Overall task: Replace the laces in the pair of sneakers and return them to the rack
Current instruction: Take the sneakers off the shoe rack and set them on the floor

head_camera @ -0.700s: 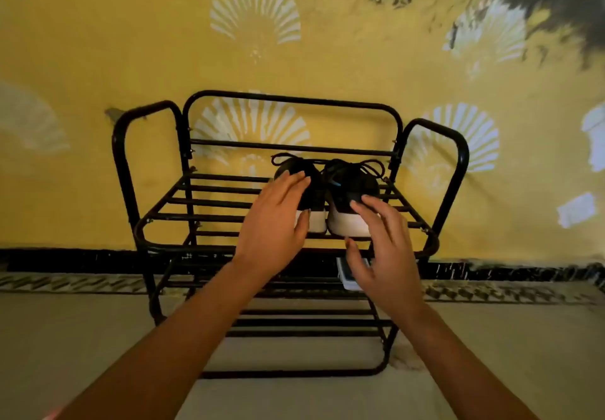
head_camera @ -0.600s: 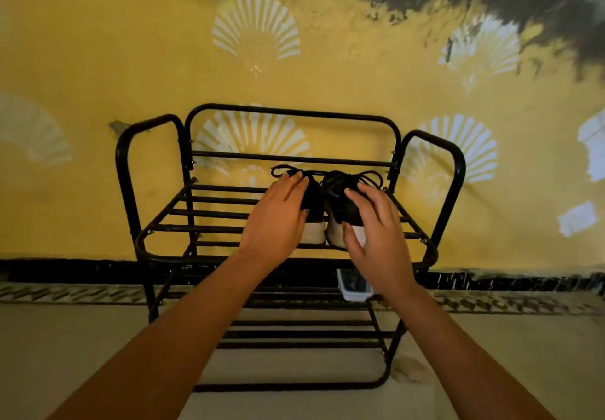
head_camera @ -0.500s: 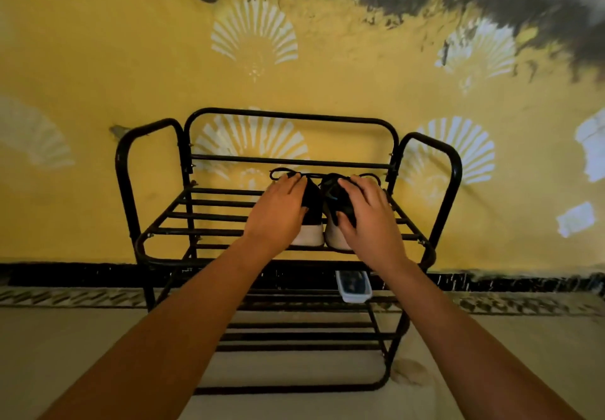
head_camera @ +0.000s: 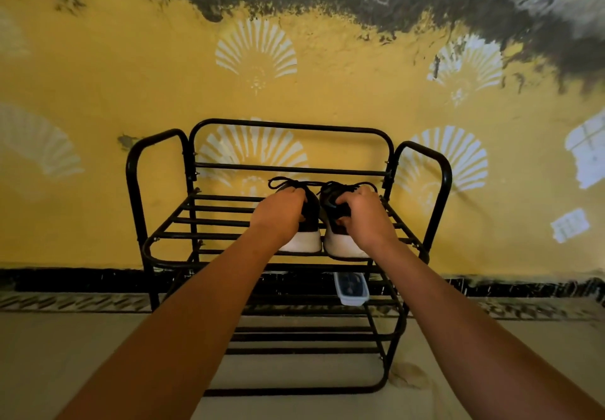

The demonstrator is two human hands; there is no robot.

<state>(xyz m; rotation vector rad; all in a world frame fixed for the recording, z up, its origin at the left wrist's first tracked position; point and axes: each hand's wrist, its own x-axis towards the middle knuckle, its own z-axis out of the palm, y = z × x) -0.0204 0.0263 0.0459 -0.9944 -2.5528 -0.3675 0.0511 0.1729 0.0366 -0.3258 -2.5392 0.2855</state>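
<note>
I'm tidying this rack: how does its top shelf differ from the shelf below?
The top shelf bears both sneakers, gripped by the left hand and right hand; the shelf below bears a small clear container. Curved rails rise around the top shelf; the shelf below shows none. Both are black bars.

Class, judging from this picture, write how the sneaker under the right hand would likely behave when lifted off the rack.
Probably light: the right hand grips the right sneaker by its upper. Its laces loop loosely, so they would likely flop. The flat white sole suggests it will not roll.
</note>
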